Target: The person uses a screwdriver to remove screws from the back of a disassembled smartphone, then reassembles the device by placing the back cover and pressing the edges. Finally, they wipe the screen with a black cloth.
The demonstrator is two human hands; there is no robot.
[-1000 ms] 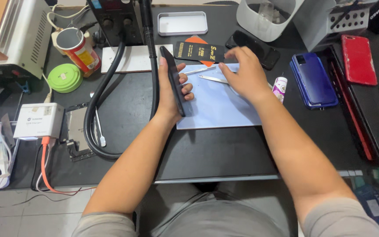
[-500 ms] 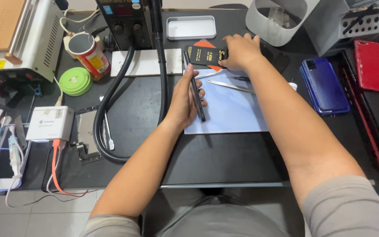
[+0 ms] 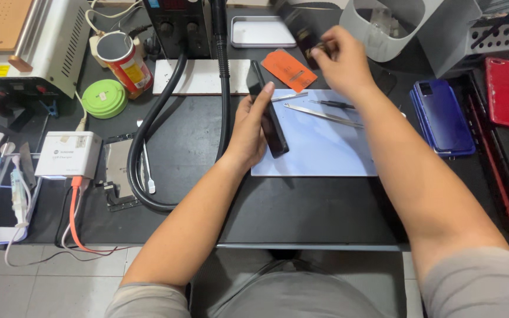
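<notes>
My left hand [image 3: 250,126] grips a black phone [image 3: 268,115] on its edge, tilted above the left end of a pale blue work mat [image 3: 319,147]. My right hand [image 3: 338,62] is raised over the far side of the mat, pinching a dark flat card-like object [image 3: 299,26] that is blurred by motion. Metal tweezers [image 3: 323,114] and a thin dark tool [image 3: 334,105] lie on the mat between the hands. An orange card [image 3: 289,69] lies on the table just beyond the mat.
A black hose [image 3: 148,126] curves left of my left hand. A can [image 3: 126,57], green round tin [image 3: 104,98], white box [image 3: 69,154] and cables sit at left. A blue phone [image 3: 443,118] and red phone [image 3: 506,93] lie at right. A white tray [image 3: 263,32] is at the back.
My right hand lifted the dark flat object off the table and raised it toward the back. My left hand kept hold of the black phone, tilting it slightly.
</notes>
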